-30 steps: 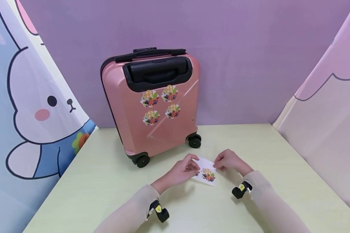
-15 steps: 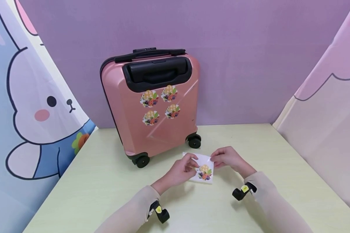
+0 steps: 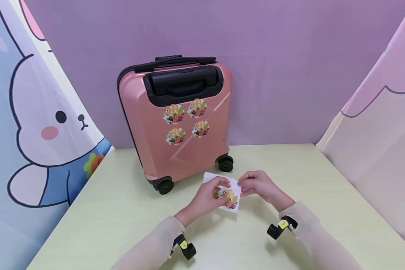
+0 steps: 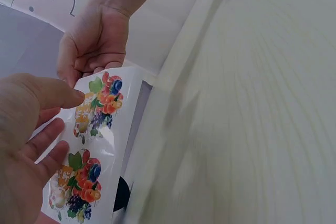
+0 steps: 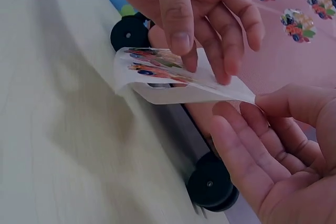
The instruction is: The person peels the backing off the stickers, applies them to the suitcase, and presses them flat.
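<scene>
A white sticker sheet (image 3: 235,185) with round fruit stickers is held up off the table, in front of the suitcase. My right hand (image 3: 261,187) pinches its right edge between thumb and fingertips, the other fingers loosely bent below. Over the printed side hovers my left hand (image 3: 206,198), its fingers apart and loosely curved. In the left wrist view its thumb tip reaches the edge of the upper fruit sticker (image 4: 100,106), while a lower sticker (image 4: 79,184) lies beside the fingers. The sheet curls at its far end in the right wrist view.
A pink suitcase (image 3: 155,153) stands upright on the pale table (image 3: 290,165), with several matching stickers on its front. Its black wheels (image 3: 226,164) are close behind the sheet. A purple backdrop (image 3: 273,75) rises behind, with patterned curtains at both sides.
My right hand and the sheet have moved left, so the sheet has slid further under my left hand. My left hand has stayed nearly in place. The suitcase has not moved.
</scene>
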The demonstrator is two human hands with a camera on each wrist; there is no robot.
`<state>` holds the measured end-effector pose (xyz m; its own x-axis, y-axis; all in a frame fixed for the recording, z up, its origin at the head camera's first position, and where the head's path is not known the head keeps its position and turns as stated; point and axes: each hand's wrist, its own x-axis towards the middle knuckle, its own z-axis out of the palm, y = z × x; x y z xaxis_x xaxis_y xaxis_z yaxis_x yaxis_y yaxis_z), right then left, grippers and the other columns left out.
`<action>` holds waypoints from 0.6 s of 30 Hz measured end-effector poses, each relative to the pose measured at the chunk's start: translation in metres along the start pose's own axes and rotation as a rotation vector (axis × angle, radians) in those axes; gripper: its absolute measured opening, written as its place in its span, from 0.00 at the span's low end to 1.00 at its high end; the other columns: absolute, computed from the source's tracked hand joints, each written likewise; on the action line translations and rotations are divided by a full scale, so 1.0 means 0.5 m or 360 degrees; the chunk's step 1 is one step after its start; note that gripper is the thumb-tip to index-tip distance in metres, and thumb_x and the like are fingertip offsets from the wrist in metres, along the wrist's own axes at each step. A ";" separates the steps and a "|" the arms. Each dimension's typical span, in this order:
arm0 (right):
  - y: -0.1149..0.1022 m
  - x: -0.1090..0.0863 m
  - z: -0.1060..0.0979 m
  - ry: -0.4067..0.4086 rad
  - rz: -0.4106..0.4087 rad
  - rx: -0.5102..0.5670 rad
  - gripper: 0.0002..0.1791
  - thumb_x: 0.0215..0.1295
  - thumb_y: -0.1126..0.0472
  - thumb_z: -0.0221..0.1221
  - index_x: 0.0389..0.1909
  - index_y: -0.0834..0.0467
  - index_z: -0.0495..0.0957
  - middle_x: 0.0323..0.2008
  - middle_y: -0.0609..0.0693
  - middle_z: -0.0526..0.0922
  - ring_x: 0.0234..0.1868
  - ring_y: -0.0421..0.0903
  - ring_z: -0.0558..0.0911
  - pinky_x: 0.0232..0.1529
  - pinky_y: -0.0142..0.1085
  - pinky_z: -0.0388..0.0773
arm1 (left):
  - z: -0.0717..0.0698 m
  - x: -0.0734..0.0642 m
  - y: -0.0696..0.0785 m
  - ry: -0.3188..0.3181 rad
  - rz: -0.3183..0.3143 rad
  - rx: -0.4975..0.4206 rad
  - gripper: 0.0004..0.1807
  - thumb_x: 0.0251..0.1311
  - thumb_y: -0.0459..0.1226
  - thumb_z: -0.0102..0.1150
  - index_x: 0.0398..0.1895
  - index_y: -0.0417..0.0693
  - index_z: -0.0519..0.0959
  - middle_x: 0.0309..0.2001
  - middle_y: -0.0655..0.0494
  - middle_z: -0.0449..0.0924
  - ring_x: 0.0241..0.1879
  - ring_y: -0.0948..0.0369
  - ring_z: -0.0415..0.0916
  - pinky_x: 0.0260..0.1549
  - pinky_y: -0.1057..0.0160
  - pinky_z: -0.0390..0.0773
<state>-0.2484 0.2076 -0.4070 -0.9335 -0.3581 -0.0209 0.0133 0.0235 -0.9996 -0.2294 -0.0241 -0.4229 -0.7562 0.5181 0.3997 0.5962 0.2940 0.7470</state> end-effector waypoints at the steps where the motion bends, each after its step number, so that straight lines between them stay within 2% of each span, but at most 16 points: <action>1: 0.000 0.000 0.002 -0.0021 -0.0010 0.0023 0.04 0.62 0.72 0.59 0.36 0.68 0.81 0.29 0.56 0.85 0.28 0.47 0.86 0.36 0.42 0.85 | -0.001 -0.001 0.003 0.0003 0.0006 0.0018 0.23 0.56 0.28 0.70 0.55 0.43 0.75 0.52 0.52 0.81 0.53 0.54 0.77 0.54 0.58 0.77; 7: 0.006 0.003 0.010 -0.0129 -0.0074 0.0115 0.06 0.63 0.70 0.59 0.33 0.59 0.83 0.30 0.54 0.86 0.31 0.46 0.87 0.38 0.40 0.85 | -0.002 -0.004 0.008 0.0007 0.0062 0.0097 0.24 0.55 0.28 0.70 0.55 0.43 0.75 0.53 0.52 0.80 0.55 0.51 0.76 0.55 0.59 0.76; 13: 0.002 -0.002 0.020 -0.0141 -0.0033 0.0191 0.09 0.64 0.73 0.55 0.32 0.59 0.82 0.30 0.53 0.86 0.31 0.46 0.87 0.39 0.41 0.85 | 0.001 -0.009 0.001 0.0001 0.0087 0.0139 0.23 0.56 0.29 0.70 0.55 0.44 0.76 0.55 0.54 0.79 0.56 0.58 0.74 0.56 0.59 0.75; 18: 0.000 -0.005 0.024 -0.0194 -0.0028 0.0261 0.13 0.67 0.75 0.51 0.31 0.58 0.81 0.30 0.51 0.86 0.32 0.44 0.87 0.40 0.39 0.85 | 0.001 -0.012 0.002 0.0018 0.0114 0.0123 0.23 0.56 0.30 0.71 0.55 0.44 0.76 0.55 0.53 0.79 0.56 0.59 0.74 0.58 0.59 0.74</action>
<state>-0.2418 0.1973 -0.4070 -0.8839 -0.4677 0.0046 0.0648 -0.1322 -0.9891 -0.2241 -0.0269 -0.4250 -0.7137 0.5311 0.4566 0.6675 0.3181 0.6732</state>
